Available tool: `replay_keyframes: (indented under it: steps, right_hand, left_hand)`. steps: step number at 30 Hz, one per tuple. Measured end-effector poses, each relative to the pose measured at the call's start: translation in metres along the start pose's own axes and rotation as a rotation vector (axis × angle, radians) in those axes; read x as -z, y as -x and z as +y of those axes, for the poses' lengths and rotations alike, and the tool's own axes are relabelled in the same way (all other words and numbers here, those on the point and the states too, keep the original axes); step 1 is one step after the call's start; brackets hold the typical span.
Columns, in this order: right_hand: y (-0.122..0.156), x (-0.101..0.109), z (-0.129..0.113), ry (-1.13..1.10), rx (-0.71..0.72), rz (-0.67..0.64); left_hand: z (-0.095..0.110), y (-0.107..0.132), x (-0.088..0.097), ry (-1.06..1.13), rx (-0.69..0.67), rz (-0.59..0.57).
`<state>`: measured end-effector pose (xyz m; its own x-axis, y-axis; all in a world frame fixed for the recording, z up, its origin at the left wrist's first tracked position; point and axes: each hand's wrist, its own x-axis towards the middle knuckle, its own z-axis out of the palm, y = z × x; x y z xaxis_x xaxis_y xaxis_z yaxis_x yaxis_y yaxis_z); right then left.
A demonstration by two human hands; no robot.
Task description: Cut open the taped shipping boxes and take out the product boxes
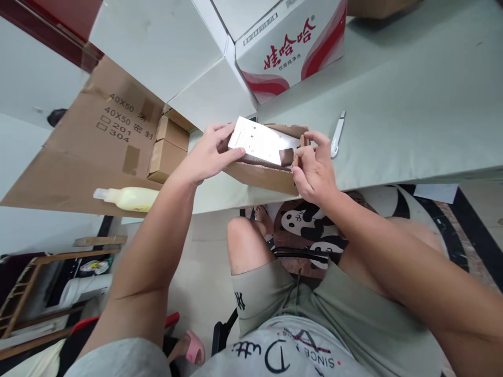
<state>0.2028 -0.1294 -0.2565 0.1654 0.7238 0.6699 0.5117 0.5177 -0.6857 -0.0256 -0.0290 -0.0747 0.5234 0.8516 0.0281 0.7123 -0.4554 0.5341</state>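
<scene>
A slim white box [263, 140] lies tilted in an open brown cardboard box [261, 177] at the table's front edge, its left end raised above the rim. Around that raised end are the fingers and thumb of my left hand [208, 154], closed on the white box. My right hand [316, 170] pinches the folded end flaps at the cardboard box's right side. A brown patch shows near the white box's right end. The inside of the cardboard box is mostly hidden. To the right of my right hand, a white utility knife [338, 135] rests on the table.
A white carton with red lettering [291, 50] stands behind. At left, a large cardboard sheet or flap [113, 141] bears a pale yellow bottle [135, 198], with small brown boxes [170, 157] beside it. The pale green table cover [412, 104] stretches right.
</scene>
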Motion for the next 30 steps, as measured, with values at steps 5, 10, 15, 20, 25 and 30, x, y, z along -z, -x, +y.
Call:
replay_keyframes:
  steps: [5,10,15,20,25,30]
  right_hand:
    - [0.002,0.0,0.006,-0.021,0.042,0.027]
    - [-0.001,0.001,0.004,-0.057,0.047,-0.012]
    - [-0.006,-0.003,0.0,-0.07,0.049,-0.04]
    - [-0.007,-0.007,0.002,-0.096,0.057,-0.076]
    - [-0.009,-0.005,0.005,-0.078,-0.038,0.049]
    - [-0.019,-0.002,0.011,-0.056,-0.055,0.191]
  left_hand:
    - [-0.003,0.011,0.003,0.113,-0.099,-0.026]
    - [-0.004,0.018,0.001,0.181,-0.067,-0.061]
    - [-0.023,0.013,0.003,0.166,-0.051,-0.07]
    - [-0.021,0.02,0.012,0.081,-0.013,-0.088]
    - [-0.038,0.027,0.045,0.167,-0.053,0.04]
    - [-0.073,0.018,0.08,0.319,0.021,0.225]
